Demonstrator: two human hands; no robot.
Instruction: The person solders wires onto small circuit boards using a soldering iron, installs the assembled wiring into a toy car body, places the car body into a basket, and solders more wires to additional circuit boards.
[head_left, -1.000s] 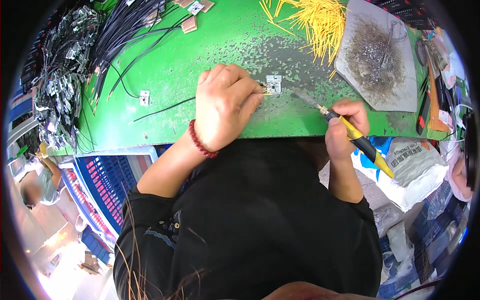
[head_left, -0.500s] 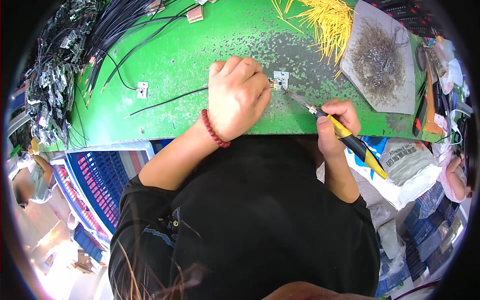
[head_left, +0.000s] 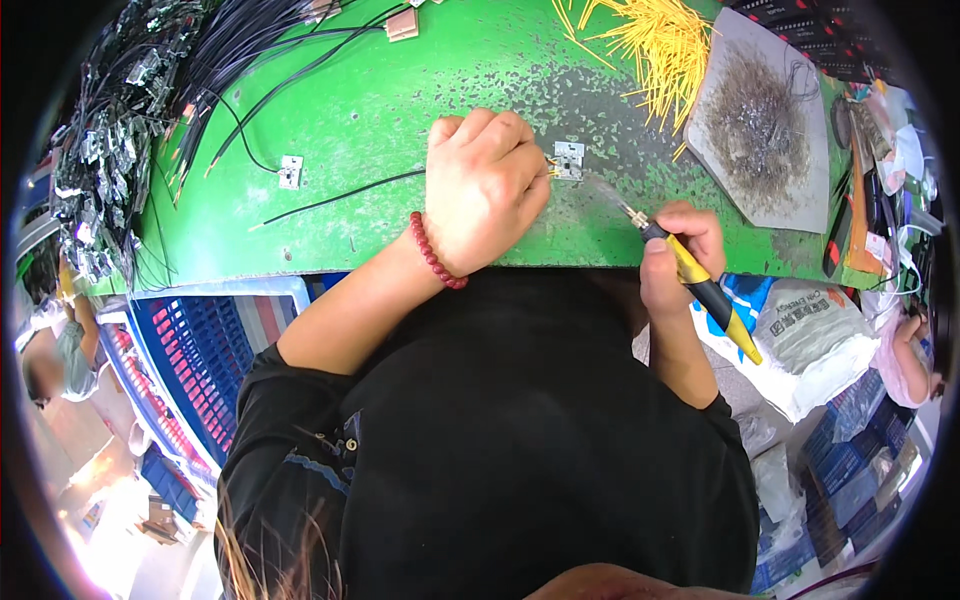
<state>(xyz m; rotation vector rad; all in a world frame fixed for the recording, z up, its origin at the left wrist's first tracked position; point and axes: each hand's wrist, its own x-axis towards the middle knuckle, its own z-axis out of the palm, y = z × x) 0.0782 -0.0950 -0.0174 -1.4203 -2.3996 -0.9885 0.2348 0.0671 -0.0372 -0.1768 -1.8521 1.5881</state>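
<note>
My left hand point(head_left: 487, 185), palm down with curled fingers, is closed on a black cable point(head_left: 345, 197) that trails out to the left over the green bench. Thin wire ends emerge past its fingers and reach the left edge of a small white circuit board point(head_left: 569, 152). In my right hand point(head_left: 682, 250) is a black and yellow soldering iron point(head_left: 708, 295), gripped like a pen. Its tip is a little right of the board and apart from it. A second small board point(head_left: 290, 172), joined to a black cable, lies on the bench further left.
Dark metallic strips point(head_left: 105, 170) and black cables point(head_left: 235, 60) heap up at the far left. Yellow wires point(head_left: 665, 50) lie at the back, beside a grey sheet point(head_left: 705, 150) covered in dark residue. A blue crate point(head_left: 190, 340) and a white sack point(head_left: 820, 340) stand below the bench edge.
The soldering iron's tip has drawn back from the board, toward the right. My left hand keeps its closed hold on the cable. The whole view has shifted slightly.
</note>
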